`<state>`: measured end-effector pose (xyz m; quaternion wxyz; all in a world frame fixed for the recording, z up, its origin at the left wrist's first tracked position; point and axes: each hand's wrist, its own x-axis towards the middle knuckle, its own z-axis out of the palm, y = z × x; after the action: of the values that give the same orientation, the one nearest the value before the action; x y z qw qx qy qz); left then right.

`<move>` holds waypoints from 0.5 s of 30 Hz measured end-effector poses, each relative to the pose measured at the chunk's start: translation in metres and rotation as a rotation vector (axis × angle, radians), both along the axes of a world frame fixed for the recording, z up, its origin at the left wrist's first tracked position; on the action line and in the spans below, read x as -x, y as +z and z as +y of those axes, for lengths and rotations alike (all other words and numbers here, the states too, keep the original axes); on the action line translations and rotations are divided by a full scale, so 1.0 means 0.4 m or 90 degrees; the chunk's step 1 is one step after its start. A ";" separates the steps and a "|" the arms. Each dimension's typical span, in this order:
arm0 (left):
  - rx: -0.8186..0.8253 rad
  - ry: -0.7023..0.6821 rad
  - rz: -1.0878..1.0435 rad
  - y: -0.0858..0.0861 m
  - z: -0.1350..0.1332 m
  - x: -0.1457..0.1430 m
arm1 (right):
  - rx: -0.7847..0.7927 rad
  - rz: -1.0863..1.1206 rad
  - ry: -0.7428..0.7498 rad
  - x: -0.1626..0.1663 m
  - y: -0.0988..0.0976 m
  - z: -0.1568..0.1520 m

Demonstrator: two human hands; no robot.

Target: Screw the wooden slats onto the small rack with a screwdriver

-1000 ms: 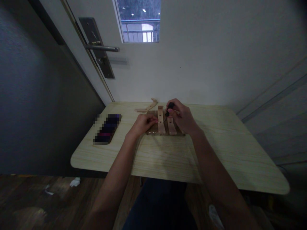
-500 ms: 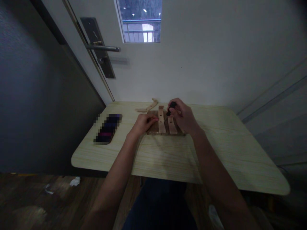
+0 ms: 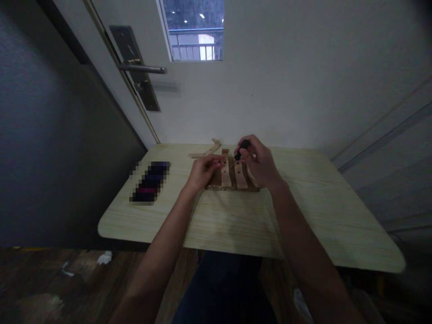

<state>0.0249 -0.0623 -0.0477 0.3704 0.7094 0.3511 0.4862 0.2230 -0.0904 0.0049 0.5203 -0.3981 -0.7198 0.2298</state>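
White across the far side, faced a broad, smooth door [image 3: 286, 81] with a silver lever handle [image 3: 145, 69] and a small rectangular window [image 3: 195, 31]. Stretched both bare forearms over a pale, wood-grained table [image 3: 320, 211] with rounded front corners. Had a brown, flat, rectangular board [image 3: 216, 181] on it near the back edge, and a dark, oblong, pixel-blurred object [image 3: 148, 183] well apart to the left. Held the right hand [image 3: 259, 163] above the board's right half and the left hand [image 3: 202, 171] at its left side. Saw, side by side on the board, a light wooden left strip [image 3: 226, 179] and a light wooden right strip [image 3: 241, 181], both with dark holes, and a bent wooden piece [image 3: 212, 149] behind on the tabletop. Drew left thumb and fingertips close together at the left strip's upper part; could not tell of anything pinched between. Closed right thumb and fingers round a slim, black-handled tool [image 3: 243, 146], tilted, tip downward between the strips.
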 end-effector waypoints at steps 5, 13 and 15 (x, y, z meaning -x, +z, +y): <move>0.002 0.010 -0.021 0.003 -0.002 -0.023 | 0.009 0.007 0.009 -0.002 0.001 0.002; -0.078 0.079 0.130 0.003 -0.002 -0.022 | 0.008 0.009 0.005 -0.004 0.003 0.002; -0.081 0.085 0.153 0.001 -0.002 -0.019 | 0.006 0.012 0.002 -0.003 0.002 0.002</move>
<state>0.0327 -0.0629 -0.0473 0.2468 0.7598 0.4076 0.4423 0.2241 -0.0894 0.0058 0.5244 -0.3974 -0.7145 0.2379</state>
